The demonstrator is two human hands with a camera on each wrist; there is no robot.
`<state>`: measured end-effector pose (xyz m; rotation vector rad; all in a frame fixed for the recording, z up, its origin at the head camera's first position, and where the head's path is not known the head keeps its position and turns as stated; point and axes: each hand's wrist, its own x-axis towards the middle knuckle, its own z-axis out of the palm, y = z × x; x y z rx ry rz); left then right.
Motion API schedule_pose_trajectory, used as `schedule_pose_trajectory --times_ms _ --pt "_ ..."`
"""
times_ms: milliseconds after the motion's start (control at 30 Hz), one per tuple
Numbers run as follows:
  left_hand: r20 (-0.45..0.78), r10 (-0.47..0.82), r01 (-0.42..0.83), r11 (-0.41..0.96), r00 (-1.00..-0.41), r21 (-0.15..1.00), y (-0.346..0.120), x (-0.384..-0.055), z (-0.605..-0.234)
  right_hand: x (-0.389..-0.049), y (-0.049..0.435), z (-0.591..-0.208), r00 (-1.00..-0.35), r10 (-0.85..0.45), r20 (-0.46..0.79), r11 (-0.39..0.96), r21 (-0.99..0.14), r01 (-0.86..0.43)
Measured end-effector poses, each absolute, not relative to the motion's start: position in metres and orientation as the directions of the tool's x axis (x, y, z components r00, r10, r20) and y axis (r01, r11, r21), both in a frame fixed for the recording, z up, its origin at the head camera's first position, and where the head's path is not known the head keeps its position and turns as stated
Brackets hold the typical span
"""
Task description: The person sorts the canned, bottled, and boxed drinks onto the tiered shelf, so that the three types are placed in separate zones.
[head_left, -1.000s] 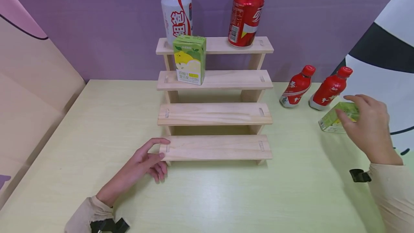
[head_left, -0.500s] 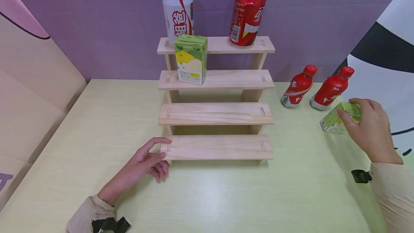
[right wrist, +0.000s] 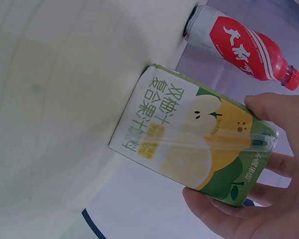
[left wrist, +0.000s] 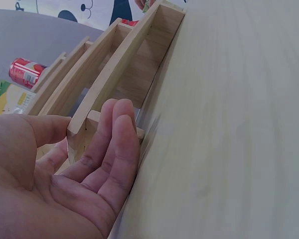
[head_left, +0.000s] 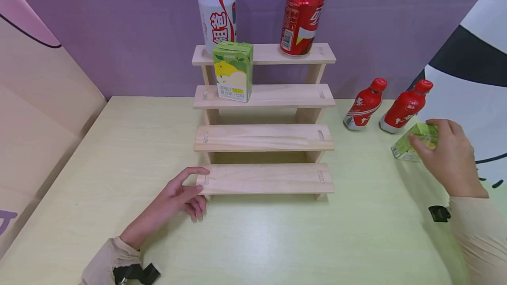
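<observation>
My left hand [head_left: 176, 195] holds the left end of the lowest step of a four-tier wooden display stand [head_left: 265, 179]. In the left wrist view, thumb and fingers [left wrist: 122, 144] lie around that corner of the board. On the right, my right hand [head_left: 451, 157] grips a green juice carton [head_left: 408, 146] standing on the table. The right wrist view shows the carton's printed front [right wrist: 189, 134], with the thumb on one side edge and fingers on the opposite one. A second green juice carton [head_left: 233, 74] stands on the second tier from the top, at its left.
On the top tier stand a white can [head_left: 217, 16] at left and a red can [head_left: 302, 19] at right. Two red-capped bottles [head_left: 363, 107] are on the table right of the stand, just behind the gripped carton. A purple backdrop [head_left: 158, 34] rises behind.
The right hand's fingers have closed in on the carton from just above and beside it. The left hand keeps its place on the stand; the view shifts slightly.
</observation>
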<state>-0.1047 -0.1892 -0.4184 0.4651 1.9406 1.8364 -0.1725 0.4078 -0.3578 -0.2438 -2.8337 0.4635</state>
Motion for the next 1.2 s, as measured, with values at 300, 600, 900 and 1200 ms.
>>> schedule_pose_trajectory --times_ms 300,600,900,1200 --pt "-0.081 0.520 -0.056 0.064 -0.850 0.996 -0.1887 -0.1051 -0.4202 -0.1749 0.4100 -0.3598 -0.951 0.185 0.249 0.942 -0.320 0.100" --pt "-0.082 0.517 -0.054 0.068 -0.852 0.996 -0.1876 -0.1046 -0.4185 -0.1732 0.4101 -0.3593 -0.952 0.174 0.253 0.937 -0.341 0.081" --pt "-0.075 0.522 -0.042 0.075 -0.850 0.996 -0.1901 -0.1039 -0.4202 -0.1741 0.4073 -0.3566 -0.946 0.189 0.264 0.921 -0.382 0.078" --pt "-0.070 0.528 -0.036 0.073 -0.846 0.997 -0.1902 -0.1055 -0.4205 -0.1713 0.4038 -0.3566 -0.920 0.236 0.312 0.903 -0.420 0.090"
